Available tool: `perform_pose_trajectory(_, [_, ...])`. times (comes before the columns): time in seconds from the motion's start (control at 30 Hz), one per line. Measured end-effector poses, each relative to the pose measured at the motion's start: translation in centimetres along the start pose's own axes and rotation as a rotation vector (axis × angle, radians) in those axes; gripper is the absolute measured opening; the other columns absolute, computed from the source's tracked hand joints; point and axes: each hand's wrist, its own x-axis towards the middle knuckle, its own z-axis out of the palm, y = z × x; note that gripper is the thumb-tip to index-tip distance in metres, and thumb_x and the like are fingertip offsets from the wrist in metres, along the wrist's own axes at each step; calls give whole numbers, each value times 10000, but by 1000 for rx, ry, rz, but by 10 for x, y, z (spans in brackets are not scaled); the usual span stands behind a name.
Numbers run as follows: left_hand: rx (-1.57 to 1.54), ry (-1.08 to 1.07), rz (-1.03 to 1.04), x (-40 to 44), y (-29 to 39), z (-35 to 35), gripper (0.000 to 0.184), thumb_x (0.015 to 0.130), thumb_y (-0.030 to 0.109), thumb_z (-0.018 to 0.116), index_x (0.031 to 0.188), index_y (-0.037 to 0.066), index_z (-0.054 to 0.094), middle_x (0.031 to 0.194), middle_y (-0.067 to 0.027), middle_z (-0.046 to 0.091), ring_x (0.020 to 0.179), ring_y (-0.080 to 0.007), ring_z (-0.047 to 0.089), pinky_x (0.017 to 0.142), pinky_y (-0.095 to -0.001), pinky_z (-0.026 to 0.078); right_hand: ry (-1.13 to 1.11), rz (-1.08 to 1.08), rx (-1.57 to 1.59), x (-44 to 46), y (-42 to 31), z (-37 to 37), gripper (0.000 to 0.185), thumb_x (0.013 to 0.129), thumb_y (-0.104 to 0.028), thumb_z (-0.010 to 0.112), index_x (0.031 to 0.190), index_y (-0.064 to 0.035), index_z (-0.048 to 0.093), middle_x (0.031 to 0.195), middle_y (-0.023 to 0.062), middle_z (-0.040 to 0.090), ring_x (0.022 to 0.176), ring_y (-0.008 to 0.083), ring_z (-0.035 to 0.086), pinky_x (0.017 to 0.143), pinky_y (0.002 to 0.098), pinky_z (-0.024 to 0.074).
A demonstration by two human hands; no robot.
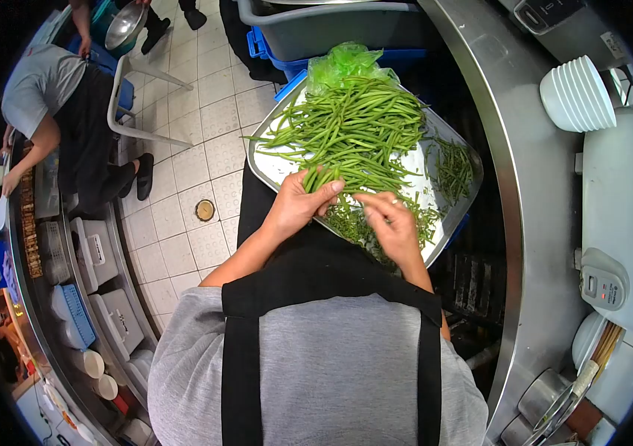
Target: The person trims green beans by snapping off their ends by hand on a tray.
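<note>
Long green beans lie heaped on a white-bottomed metal tray in front of my body. My left hand is closed around a small bunch of green beans, thumb on top, at the near side of the heap. Close beside its fingertips, my right hand has its fingers curled at the ends of the beans; whatever sits between them is too small to make out. Short cut-off bean ends lie at the tray's right corner, with more bits beneath my hands. A green plastic bag rests at the far corner.
A grey tub stands beyond the tray. Along the right runs a steel counter with stacked white bowls. On the left are a white-framed stool, a bending co-worker and shelves with containers. Another person holds a metal bowl.
</note>
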Motion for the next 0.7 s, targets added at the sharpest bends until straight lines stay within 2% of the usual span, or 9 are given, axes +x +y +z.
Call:
perform_pose_trajectory(0.03, [-26, 8, 19, 0, 2, 0, 204, 911, 228, 668, 925, 28, 631, 692, 5, 580, 547, -53, 483, 494, -197, 382, -36, -75, -21, -1, 0, 7, 234, 877, -83, 604, 1094, -41, 681, 889, 108, 633, 784, 225, 606, 729, 309, 475])
perform_pose_trajectory(0.07, [-57, 41, 27, 0, 4, 3, 168, 907, 192, 675, 843, 49, 613, 665, 25, 579, 523, -40, 482, 472, -201, 395, -90, 12, -43, -3, -3, 10, 216, 876, -120, 622, 1060, -26, 685, 878, 120, 628, 795, 258, 614, 736, 340, 482])
perform_pose_trajectory(0.17, [-65, 72, 34, -2, 4, 2, 170, 910, 195, 671, 845, 47, 616, 680, 18, 589, 530, -38, 488, 474, -193, 387, -130, -6, -126, -2, 5, 11, 206, 875, -151, 633, 1017, -12, 686, 863, 125, 615, 797, 271, 611, 727, 354, 480])
perform_pose_trajectory(0.2, [-69, 81, 29, -2, 4, 2, 167, 910, 198, 670, 855, 48, 620, 683, 18, 590, 532, -37, 490, 475, -190, 384, -93, -14, -124, -2, 5, 10, 191, 873, -168, 638, 959, -4, 685, 834, 119, 607, 760, 264, 602, 697, 359, 472])
perform_pose_trajectory(0.3, [-105, 119, 28, -4, 4, 2, 163, 912, 208, 668, 885, 52, 632, 691, 19, 590, 538, -33, 492, 476, -181, 372, -178, 99, -134, 1, 2, 0, 176, 872, -169, 636, 919, -7, 686, 795, 102, 606, 699, 239, 579, 656, 343, 458])
perform_pose_trajectory(0.5, [-181, 130, 18, -4, 7, -2, 173, 910, 220, 671, 955, 56, 642, 709, 24, 591, 558, -27, 490, 472, -174, 345, -186, 162, 107, -2, 6, -6, 99, 847, -86, 618, 821, -3, 666, 722, 40, 581, 624, 141, 513, 582, 270, 405])
perform_pose_trajectory(0.6, [-168, 91, 19, -6, 9, 0, 184, 910, 215, 668, 979, 45, 656, 712, 27, 581, 576, -27, 481, 498, -174, 366, -108, 75, 103, -2, 14, -10, 106, 875, -8, 545, 820, 9, 634, 735, 20, 549, 626, 85, 511, 581, 233, 406])
perform_pose_trajectory(0.7, [-6, 19, 114, -14, 12, 6, 199, 907, 212, 671, 1002, 37, 671, 707, 35, 569, 606, -33, 484, 543, -182, 392, 181, 116, 151, -2, 25, -5, 106, 855, 17, 514, 802, 13, 605, 729, 13, 536, 607, 85, 488, 567, 233, 390])
